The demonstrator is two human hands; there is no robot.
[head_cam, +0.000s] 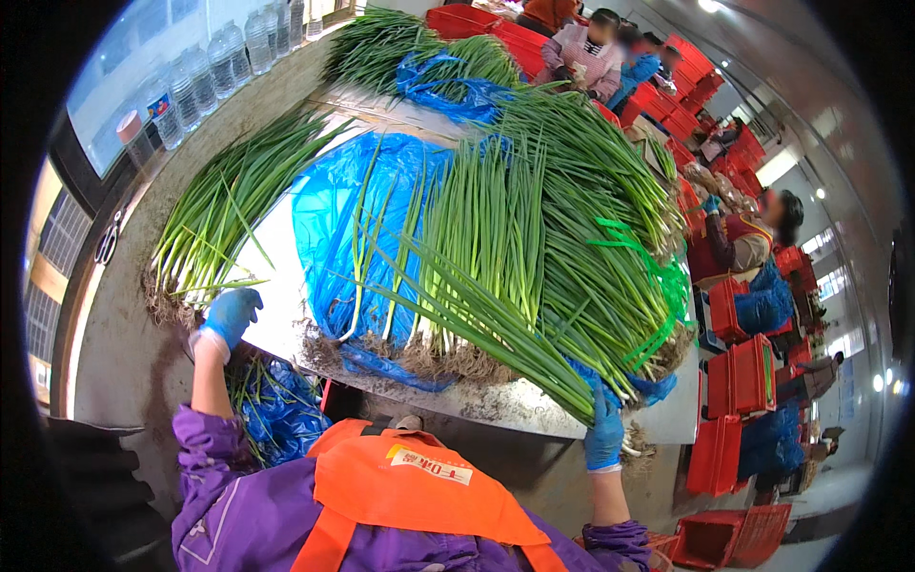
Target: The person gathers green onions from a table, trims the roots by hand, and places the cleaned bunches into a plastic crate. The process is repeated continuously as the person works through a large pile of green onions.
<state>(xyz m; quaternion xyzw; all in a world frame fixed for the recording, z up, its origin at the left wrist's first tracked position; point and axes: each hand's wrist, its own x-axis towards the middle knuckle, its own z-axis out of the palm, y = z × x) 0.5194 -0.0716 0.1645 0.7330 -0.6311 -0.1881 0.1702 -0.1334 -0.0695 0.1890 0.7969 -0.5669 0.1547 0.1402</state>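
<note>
My right hand (pixel 605 437), in a blue glove, is closed around a bunch of green onions (pixel 493 329) near its roots; the leaves slant up and left over other onions. My left hand (pixel 234 317), also gloved in blue, is beside the roots of the left pile of green onions (pixel 236 193); its fingers are curled, and whether it holds anything is unclear. Between the hands, a row of green onions (pixel 486 236) lies with roots towards me, partly on a blue plastic bag (pixel 322 243). A larger heap (pixel 586 186) with green plastic ties (pixel 668 286) lies at the right.
Scissors (pixel 109 239) and several plastic bottles (pixel 221 61) stand or lie along the window ledge at left. A blue bag with loose leaves (pixel 279 415) is below the table's edge. Red crates (pixel 733 375) stand at the right, where a co-worker (pixel 736 239) is.
</note>
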